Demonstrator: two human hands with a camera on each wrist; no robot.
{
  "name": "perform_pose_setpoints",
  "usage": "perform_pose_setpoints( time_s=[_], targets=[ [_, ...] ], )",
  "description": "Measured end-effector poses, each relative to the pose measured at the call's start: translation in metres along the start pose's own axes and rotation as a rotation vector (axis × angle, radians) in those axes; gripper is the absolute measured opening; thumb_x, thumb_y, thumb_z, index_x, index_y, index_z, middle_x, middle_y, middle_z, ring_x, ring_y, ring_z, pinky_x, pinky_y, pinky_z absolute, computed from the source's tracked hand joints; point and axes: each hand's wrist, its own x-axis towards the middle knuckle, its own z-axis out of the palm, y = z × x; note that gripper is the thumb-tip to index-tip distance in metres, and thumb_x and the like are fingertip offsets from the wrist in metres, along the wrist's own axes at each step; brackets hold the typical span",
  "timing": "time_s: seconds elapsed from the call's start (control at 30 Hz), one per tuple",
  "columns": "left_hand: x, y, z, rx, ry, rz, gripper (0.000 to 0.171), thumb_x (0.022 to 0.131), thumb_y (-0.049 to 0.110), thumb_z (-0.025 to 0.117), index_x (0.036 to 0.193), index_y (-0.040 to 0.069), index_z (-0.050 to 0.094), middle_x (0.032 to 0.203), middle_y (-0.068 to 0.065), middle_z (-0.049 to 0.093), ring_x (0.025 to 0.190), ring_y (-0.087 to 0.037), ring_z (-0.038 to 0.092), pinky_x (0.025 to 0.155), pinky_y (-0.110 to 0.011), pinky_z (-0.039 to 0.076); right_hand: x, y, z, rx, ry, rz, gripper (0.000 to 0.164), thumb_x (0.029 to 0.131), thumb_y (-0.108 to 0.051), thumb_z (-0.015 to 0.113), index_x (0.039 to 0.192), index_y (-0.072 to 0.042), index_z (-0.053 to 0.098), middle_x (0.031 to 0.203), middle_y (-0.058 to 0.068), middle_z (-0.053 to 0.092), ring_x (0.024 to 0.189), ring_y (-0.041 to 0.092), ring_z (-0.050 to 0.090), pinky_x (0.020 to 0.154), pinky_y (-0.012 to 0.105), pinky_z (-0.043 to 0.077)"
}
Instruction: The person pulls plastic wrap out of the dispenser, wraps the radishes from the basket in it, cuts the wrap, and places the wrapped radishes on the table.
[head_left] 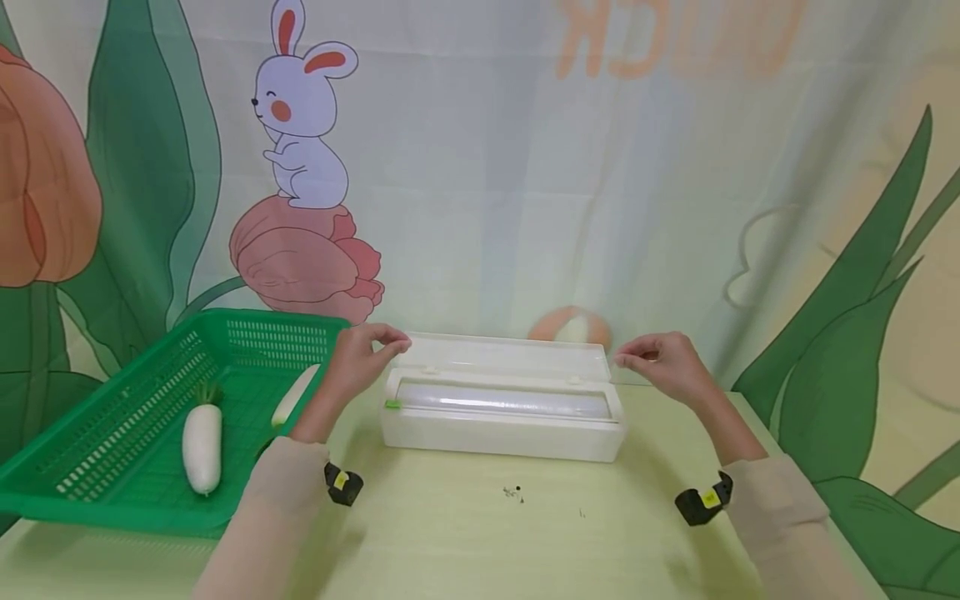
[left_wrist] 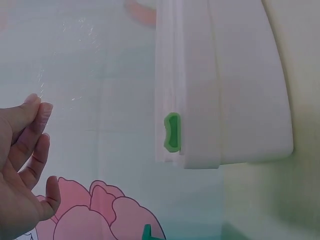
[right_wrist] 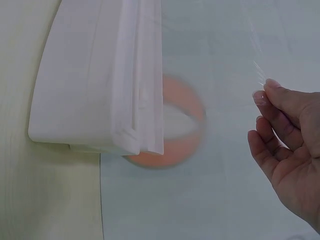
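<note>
A white cling film dispenser (head_left: 498, 437) stands on the table, its clear lid (head_left: 502, 354) raised at the back. Inside lies a roll of cling film (head_left: 502, 402). My left hand (head_left: 358, 360) is above the box's left end, thumb and forefinger pinching the edge of a nearly invisible sheet of cling film (left_wrist: 75, 99). Off the right end, my right hand (head_left: 671, 367) pinches the same kind of film, which glints at the fingertips in the right wrist view. A green slider cutter (left_wrist: 172, 132) sits at the dispenser's left end.
To the left stands a green plastic basket (head_left: 112, 518) holding a white radish (head_left: 202, 448) and a cut pale piece (head_left: 296, 396). Small dark crumbs (head_left: 513, 492) lie in front of the dispenser. A printed curtain (head_left: 465, 183) hangs behind the table.
</note>
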Motion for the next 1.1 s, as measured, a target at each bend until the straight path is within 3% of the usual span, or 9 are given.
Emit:
perform_pose_setpoints(
  time_s=[0.33,0.5,0.8,1.1],
  targets=[
    [0.005,0.009,-0.009,-0.008,0.024,0.021,0.016,0.084,0.017,0.064,0.087,0.003,0.070,0.079,-0.011,0.069,0.064,-0.017,0.048,0.052,-0.024,0.033,0.001,-0.008,-0.010,-0.012,0.037,-0.027,0.024,0.084,-0.020,0.064,0.093,0.002,0.068,0.091,0.018,0.068,0.081,0.024,0.061,0.065,0.024,0.047],
    [0.008,0.013,-0.013,-0.025,0.060,0.068,0.016,0.082,0.015,0.066,0.086,0.000,0.070,0.078,-0.013,0.069,0.069,-0.018,0.053,0.054,-0.023,0.034,0.001,-0.011,-0.016,-0.020,0.050,-0.039,0.025,0.084,-0.021,0.063,0.093,0.002,0.068,0.091,0.017,0.068,0.080,0.022,0.060,0.064,0.024,0.047],
    [0.010,0.027,-0.021,-0.030,0.066,0.077,0.015,0.083,0.014,0.065,0.086,0.000,0.070,0.080,-0.013,0.069,0.068,-0.017,0.051,0.054,-0.023,0.034,0.001,-0.018,-0.026,-0.022,0.087,-0.071,0.025,0.085,-0.021,0.063,0.092,0.002,0.069,0.089,0.017,0.068,0.071,0.003,0.056,0.061,0.020,0.046],
    [0.011,0.036,-0.026,-0.055,0.094,0.099,0.014,0.082,0.012,0.066,0.087,0.000,0.070,0.078,-0.013,0.069,0.063,-0.016,0.051,0.048,-0.022,0.026,0.001,-0.023,-0.034,-0.010,0.115,-0.068,0.028,0.085,-0.026,0.062,0.092,0.000,0.069,0.089,0.017,0.068,0.070,-0.002,0.053,0.061,0.019,0.045]
  ],
)
